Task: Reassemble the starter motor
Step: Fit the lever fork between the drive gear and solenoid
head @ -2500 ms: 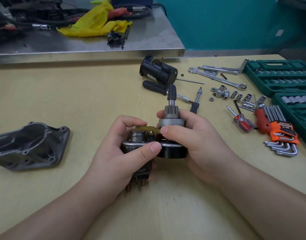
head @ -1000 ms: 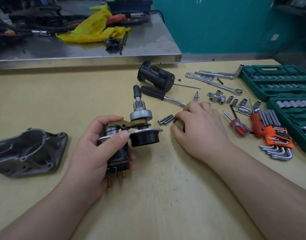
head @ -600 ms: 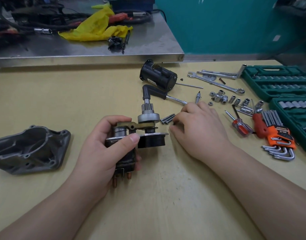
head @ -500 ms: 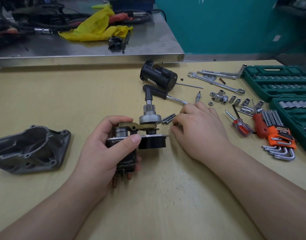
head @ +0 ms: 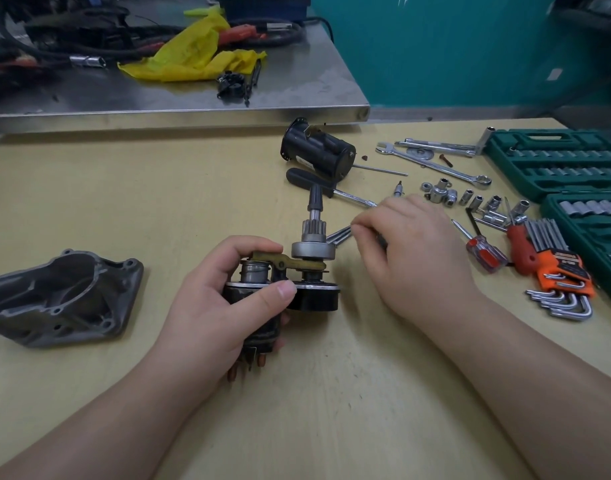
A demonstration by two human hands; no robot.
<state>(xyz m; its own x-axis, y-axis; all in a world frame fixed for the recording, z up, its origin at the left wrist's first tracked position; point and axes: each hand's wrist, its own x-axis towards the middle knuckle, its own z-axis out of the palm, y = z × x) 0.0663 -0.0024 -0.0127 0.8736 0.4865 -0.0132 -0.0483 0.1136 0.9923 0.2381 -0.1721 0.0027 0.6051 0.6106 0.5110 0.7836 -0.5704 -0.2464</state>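
- Head view: the right hand (head: 415, 251), which clasped the assembly 2.5 s ago, has been moved to the loose bolts (head: 338, 234) at frame centre; its fingertips are pinched on them, so fastening is judged next.
- The solenoid-and-drive assembly (head: 290, 278) is gripped by the left hand (head: 224, 306) at centre, its pinion shaft (head: 314, 216) upright, long axis vertical, tilted slightly away.
- The nose housing (head: 61, 296) is left at the left edge.

A teal wall (head: 453, 46) (plain) backs a steel table (head: 193, 95).
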